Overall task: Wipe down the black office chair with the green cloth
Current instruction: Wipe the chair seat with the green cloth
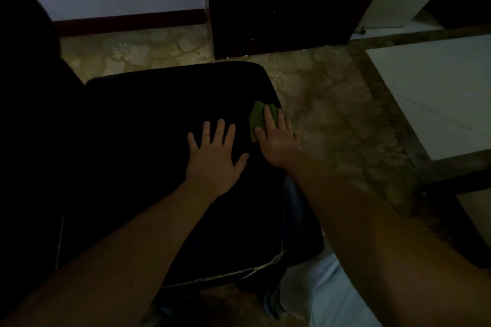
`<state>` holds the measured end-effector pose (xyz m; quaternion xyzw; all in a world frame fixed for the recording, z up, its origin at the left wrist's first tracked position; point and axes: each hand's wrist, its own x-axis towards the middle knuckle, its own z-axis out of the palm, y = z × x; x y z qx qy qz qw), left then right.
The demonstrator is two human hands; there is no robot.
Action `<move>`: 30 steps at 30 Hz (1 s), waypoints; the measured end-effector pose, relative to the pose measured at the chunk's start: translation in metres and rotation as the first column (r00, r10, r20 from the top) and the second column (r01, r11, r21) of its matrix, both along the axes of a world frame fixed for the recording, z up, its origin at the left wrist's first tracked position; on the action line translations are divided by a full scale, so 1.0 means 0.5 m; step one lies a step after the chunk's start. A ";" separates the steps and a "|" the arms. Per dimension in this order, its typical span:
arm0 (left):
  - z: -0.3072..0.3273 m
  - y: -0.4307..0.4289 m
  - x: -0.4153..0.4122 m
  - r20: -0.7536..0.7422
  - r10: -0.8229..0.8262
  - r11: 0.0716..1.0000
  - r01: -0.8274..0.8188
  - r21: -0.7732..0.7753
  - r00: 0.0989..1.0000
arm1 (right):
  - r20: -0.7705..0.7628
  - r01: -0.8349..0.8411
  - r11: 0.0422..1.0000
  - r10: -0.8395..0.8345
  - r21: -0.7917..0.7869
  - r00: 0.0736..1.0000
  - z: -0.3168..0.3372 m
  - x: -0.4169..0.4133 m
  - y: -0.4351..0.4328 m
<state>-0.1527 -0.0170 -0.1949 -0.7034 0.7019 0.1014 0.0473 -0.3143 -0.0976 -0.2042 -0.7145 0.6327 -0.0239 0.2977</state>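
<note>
1. I count one cloth, green and bunched. It lies on the seat of the chair, at the seat's right edge, close to the far right corner.
2. My right hand lies on top of the cloth with straight fingers pressing it down, not curled round it. Green shows past the fingertips and on the thumb side.
3. My left hand rests flat on the seat just beside the right one, not touching it. All five fingers are spread and it holds nothing.
4. There is one black chair. Its backrest rises at the left, and dim light hides its detail.
5. One pale cord runs along the seat's near edge.
6. A patterned floor surrounds the chair. One dark cabinet stands beyond the seat's far edge, with one white bin to its right.
</note>
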 end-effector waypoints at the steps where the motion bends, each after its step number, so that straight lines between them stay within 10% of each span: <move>1: 0.002 0.018 -0.003 0.010 -0.020 1.000 0.020 0.010 1.000 | -0.006 0.003 1.000 -0.003 0.005 1.000 0.002 0.000 0.002; 30: -0.046 0.141 0.055 -0.055 -0.130 0.977 0.118 -0.180 0.990 | -0.114 -0.156 0.978 0.141 -0.136 0.983 0.001 -0.026 0.216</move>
